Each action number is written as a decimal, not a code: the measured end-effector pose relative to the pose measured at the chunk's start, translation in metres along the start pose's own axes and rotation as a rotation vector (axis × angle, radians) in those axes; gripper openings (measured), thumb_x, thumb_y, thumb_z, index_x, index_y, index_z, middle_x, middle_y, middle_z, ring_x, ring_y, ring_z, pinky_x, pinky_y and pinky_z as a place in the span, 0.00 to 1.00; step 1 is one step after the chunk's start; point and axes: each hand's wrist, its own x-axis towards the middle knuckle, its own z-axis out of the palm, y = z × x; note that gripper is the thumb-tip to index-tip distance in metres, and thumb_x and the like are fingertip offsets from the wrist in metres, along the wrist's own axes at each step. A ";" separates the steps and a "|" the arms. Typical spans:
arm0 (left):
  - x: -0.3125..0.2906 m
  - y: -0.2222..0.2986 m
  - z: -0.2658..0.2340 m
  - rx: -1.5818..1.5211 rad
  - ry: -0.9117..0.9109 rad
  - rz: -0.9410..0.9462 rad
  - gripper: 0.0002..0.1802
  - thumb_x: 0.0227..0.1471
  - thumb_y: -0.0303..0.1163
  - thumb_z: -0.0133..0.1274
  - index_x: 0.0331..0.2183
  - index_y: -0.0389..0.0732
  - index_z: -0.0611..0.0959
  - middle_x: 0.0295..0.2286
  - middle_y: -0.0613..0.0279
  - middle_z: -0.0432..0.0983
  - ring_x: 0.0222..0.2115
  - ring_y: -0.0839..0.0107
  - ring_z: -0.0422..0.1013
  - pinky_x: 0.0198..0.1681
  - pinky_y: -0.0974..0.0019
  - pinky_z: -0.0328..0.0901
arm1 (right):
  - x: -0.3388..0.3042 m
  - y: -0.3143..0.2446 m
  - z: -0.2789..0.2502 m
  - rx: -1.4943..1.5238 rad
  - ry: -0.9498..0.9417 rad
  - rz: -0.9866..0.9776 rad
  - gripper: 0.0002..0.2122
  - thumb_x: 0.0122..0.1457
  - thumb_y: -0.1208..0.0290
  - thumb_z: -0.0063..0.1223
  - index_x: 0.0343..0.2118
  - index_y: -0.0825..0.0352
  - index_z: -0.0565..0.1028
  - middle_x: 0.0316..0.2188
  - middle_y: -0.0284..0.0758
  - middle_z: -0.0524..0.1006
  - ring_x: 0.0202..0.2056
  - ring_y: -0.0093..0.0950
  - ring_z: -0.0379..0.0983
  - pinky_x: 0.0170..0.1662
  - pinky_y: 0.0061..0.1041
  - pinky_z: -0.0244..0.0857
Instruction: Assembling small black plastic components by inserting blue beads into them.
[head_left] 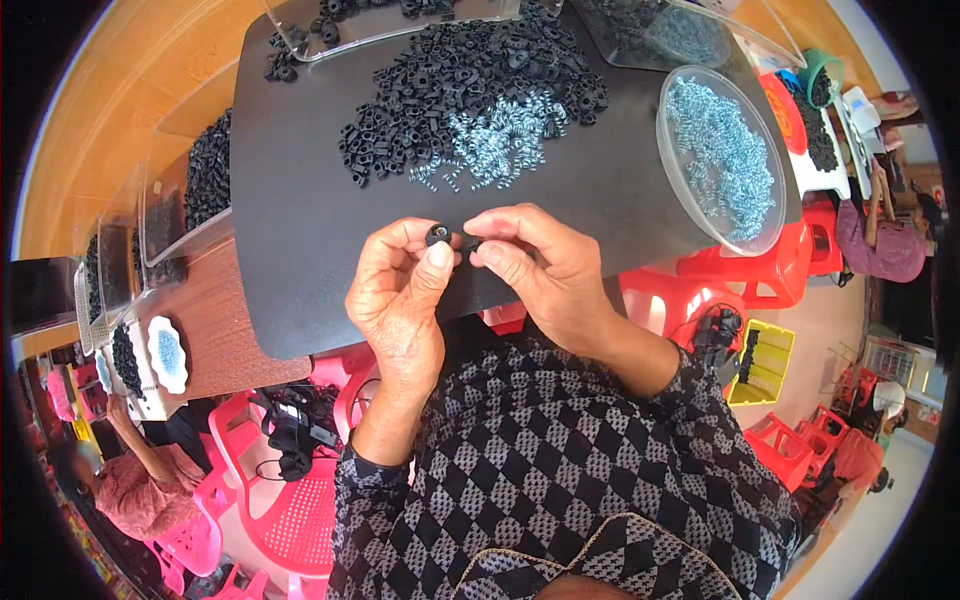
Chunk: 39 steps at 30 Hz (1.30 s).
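Note:
My left hand (400, 285) pinches a small round black plastic part (438, 235) between thumb and fingers, a metallic coil showing in its opening. Close beside it, my right hand (540, 265) has thumb and forefinger closed on a small dark piece (474, 245), mostly hidden by the fingertips. Both hands are held over the near edge of the dark table (300, 200). Beyond them lies a heap of small black plastic parts (450, 90), with a pile of small metal springs (510, 140) against its near side.
A round clear tub (668, 150) of springs stands at the table's right. Clear trays (330, 50) with black parts line the far edge. Red stools (770, 270) and a yellow crate (765, 385) are at right, a pink chair (290, 510) at left. Other people (150, 485) sit at both sides.

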 end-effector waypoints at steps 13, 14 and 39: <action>-0.003 0.000 0.003 -0.059 -0.018 -0.031 0.10 0.50 0.22 0.54 0.36 0.33 0.75 0.31 0.63 0.74 0.32 0.78 0.69 0.38 0.75 0.64 | 0.002 -0.007 0.002 -0.296 0.101 -0.300 0.12 0.47 0.83 0.56 0.36 0.69 0.73 0.22 0.35 0.73 0.23 0.32 0.69 0.27 0.28 0.63; -0.004 -0.001 0.004 -0.043 -0.034 0.005 0.10 0.50 0.22 0.54 0.37 0.32 0.75 0.31 0.63 0.74 0.32 0.78 0.69 0.39 0.75 0.64 | 0.001 -0.008 0.006 -0.223 0.123 -0.250 0.13 0.46 0.83 0.56 0.37 0.70 0.73 0.22 0.36 0.73 0.23 0.32 0.69 0.27 0.28 0.63; -0.018 -0.011 0.016 -0.016 0.045 0.144 0.10 0.51 0.24 0.53 0.37 0.33 0.73 0.32 0.64 0.72 0.32 0.78 0.67 0.39 0.76 0.63 | -0.009 -0.004 0.016 0.242 0.201 -0.009 0.07 0.52 0.79 0.55 0.35 0.68 0.76 0.32 0.31 0.73 0.33 0.19 0.69 0.35 0.17 0.65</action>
